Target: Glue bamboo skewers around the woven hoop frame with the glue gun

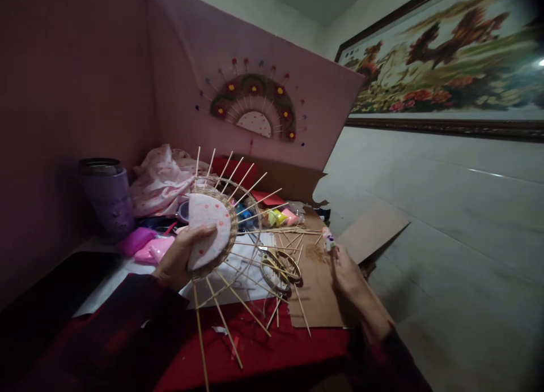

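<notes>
Left hand [181, 255] around spoked half-disc [211, 229].

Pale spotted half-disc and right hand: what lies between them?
Thin wooden sticks and gold-handled metal scissors, partly over brown cardboard; the head view shows this.

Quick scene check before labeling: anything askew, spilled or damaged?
Brown smear on the flat cardboard, maybe a stain. The upright cardboard has a ragged, torn-looking right edge. Loose sticks lie crisscrossed by the scissors; scraps litter the red cloth.

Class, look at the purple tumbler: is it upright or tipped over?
Upright: the purple tumbler has its rim on top and its sides nearly vertical.
</notes>
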`<state>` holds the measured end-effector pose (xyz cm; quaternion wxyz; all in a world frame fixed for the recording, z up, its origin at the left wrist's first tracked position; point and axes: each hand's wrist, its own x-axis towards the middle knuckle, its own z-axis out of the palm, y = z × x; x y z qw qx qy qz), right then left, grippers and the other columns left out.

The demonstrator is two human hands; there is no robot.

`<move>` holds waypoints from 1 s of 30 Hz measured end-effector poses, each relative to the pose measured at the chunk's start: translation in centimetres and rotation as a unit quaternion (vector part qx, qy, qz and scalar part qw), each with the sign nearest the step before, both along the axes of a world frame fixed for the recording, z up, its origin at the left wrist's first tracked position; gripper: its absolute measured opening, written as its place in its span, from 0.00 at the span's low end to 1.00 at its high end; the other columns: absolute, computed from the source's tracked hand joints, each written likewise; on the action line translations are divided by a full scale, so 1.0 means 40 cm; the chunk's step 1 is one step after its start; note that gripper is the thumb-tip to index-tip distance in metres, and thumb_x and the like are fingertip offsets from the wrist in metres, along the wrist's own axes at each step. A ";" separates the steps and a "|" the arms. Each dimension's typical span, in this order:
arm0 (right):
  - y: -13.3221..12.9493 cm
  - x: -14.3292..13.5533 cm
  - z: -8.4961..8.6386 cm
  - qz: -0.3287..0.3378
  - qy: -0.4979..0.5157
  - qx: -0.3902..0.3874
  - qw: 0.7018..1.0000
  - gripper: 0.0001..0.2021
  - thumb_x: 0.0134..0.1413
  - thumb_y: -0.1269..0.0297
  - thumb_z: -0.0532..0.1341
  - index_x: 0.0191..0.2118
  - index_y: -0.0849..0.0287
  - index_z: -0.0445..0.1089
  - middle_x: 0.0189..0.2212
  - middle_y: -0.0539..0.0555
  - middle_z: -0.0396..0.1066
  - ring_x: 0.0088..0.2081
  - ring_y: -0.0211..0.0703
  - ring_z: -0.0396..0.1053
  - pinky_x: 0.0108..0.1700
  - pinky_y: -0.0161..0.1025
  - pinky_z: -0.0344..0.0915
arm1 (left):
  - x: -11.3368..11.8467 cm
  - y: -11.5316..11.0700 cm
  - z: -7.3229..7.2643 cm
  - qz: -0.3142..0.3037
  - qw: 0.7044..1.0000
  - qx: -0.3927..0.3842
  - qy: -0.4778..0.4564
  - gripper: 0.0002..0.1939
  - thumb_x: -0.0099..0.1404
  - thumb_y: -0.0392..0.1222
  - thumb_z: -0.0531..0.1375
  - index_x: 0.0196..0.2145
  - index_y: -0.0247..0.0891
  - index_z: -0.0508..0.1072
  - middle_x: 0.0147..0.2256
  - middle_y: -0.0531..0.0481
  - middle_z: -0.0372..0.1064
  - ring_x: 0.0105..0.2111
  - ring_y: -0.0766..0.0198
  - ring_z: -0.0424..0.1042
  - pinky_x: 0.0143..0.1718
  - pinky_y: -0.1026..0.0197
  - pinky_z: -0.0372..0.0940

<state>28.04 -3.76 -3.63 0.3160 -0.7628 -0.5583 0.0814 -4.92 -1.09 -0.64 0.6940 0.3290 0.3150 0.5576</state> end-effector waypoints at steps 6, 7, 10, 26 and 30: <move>0.025 -0.007 -0.055 -0.015 -0.171 -0.045 0.984 0.18 0.59 0.63 0.47 0.50 0.62 0.65 0.42 0.65 0.70 0.41 0.53 0.67 0.40 0.44 0.57 | -0.001 0.003 -0.003 -0.001 1.000 0.000 -0.016 0.08 0.55 0.33 0.59 0.35 0.28 0.72 0.26 0.43 0.73 0.22 0.62 0.71 0.26 0.59 0.71; 0.027 -0.007 -0.057 -0.019 -0.188 -0.047 0.981 0.17 0.59 0.63 0.47 0.48 0.63 0.66 0.41 0.66 0.70 0.42 0.55 0.66 0.41 0.46 0.56 | -0.001 0.004 -0.003 0.000 1.000 0.000 -0.016 0.09 0.54 0.33 0.59 0.35 0.28 0.72 0.26 0.43 0.73 0.21 0.62 0.72 0.27 0.58 0.71; 0.018 -0.020 -0.040 -0.046 -0.234 -0.033 0.971 0.16 0.58 0.63 0.50 0.44 0.66 0.69 0.39 0.69 0.68 0.44 0.61 0.64 0.43 0.50 0.55 | 0.000 0.003 -0.002 0.013 1.000 -0.003 -0.017 0.11 0.54 0.32 0.60 0.37 0.27 0.72 0.26 0.43 0.73 0.22 0.63 0.72 0.27 0.59 0.72; -0.087 -0.354 0.045 0.176 -0.146 0.278 0.933 0.10 0.57 0.69 0.53 0.40 0.58 0.71 0.34 0.56 0.67 0.38 0.47 0.59 0.42 0.45 0.55 | 0.004 -0.003 -0.003 -0.044 0.996 0.037 -0.070 0.14 0.57 0.32 0.58 0.42 0.31 0.72 0.33 0.41 0.75 0.28 0.61 0.74 0.36 0.58 0.71; -0.079 -0.357 0.040 0.178 -0.147 0.274 0.934 0.11 0.57 0.70 0.53 0.41 0.58 0.71 0.36 0.56 0.68 0.40 0.48 0.59 0.43 0.45 0.55 | 0.006 -0.006 0.000 -0.037 0.996 0.022 -0.072 0.15 0.56 0.32 0.58 0.42 0.31 0.72 0.31 0.42 0.74 0.26 0.62 0.74 0.35 0.58 0.72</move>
